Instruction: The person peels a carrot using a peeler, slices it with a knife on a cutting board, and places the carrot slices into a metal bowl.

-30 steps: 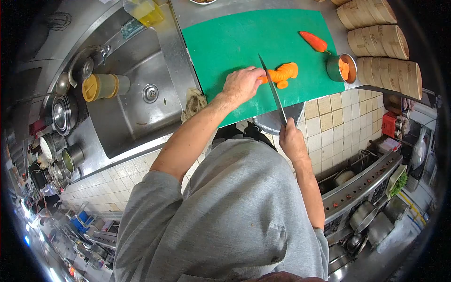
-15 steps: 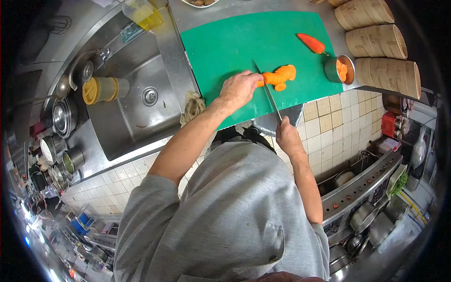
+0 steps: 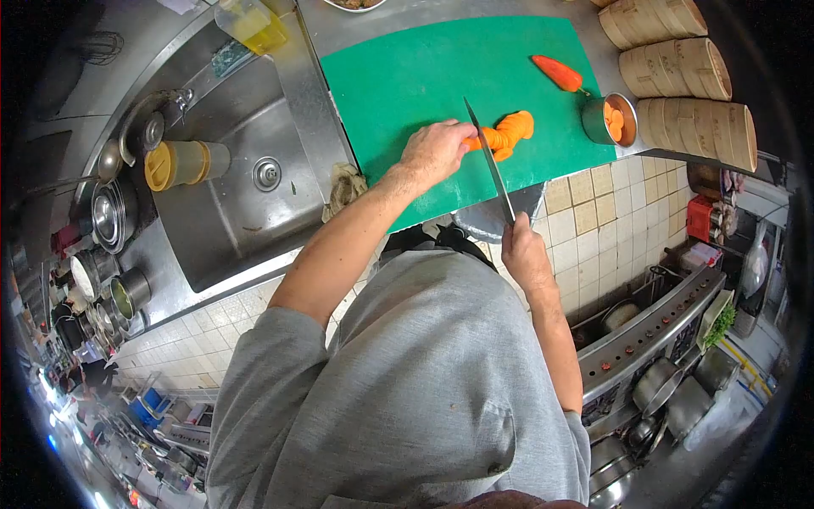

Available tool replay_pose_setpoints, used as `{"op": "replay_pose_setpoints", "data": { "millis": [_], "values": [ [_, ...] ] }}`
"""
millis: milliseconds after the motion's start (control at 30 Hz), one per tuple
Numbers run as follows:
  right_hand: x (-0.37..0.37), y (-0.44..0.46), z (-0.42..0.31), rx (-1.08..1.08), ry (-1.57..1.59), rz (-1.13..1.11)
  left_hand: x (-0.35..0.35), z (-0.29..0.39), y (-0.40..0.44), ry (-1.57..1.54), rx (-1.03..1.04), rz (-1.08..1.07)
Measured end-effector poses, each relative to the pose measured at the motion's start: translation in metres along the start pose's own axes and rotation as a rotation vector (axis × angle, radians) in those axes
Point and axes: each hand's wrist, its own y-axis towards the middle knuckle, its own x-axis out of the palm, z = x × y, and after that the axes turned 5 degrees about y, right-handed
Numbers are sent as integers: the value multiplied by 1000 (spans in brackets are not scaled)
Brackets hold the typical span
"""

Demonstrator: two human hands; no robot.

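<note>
On the green cutting board [image 3: 407,76], my left hand [image 3: 437,153] pinches the uncut end of an orange carrot [image 3: 472,144]. My right hand [image 3: 524,250] is closed round the handle of a knife [image 3: 493,172], whose blade lies across the carrot just right of my left fingertips. To the right of the blade, overlapping carrot slices [image 3: 514,130] lean together in a row. A red pepper [image 3: 558,73] lies near the board's far right corner. Beside it stands a metal container [image 3: 599,125] with carrot slices inside.
A steel sink [image 3: 246,204] is on the left, with a yellow-lidded container [image 3: 174,165] in it. Bamboo steamers [image 3: 699,131] are stacked at the right edge. A crumpled cloth [image 3: 343,191] sits between sink and board. A stove [image 3: 653,331] stands at lower right.
The knife has shifted slightly, its tip now farther up the board. The small slice in front of the row now sits closer against it. My left hand still holds the carrot.
</note>
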Motion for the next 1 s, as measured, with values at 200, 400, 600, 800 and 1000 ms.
{"op": "replay_pose_setpoints", "data": {
  "millis": [200, 400, 600, 800, 1000],
  "values": [
    [3, -6, 2, 39, 0, -31, -1, 2, -2, 23, -2, -1],
    [28, 17, 19, 16, 64, -17, 1, 1, -4, 22, -8, 10],
    [7, 28, 10, 43, -19, -93, 1, 3, -5, 23, -25, 29],
    [-2, -2, -2, 39, -4, -53, -2, 5, -5, 14, -34, 17],
    [10, -6, 7, 54, 27, -77, -1, 4, -6, 0, -26, 27]
  ]
}}
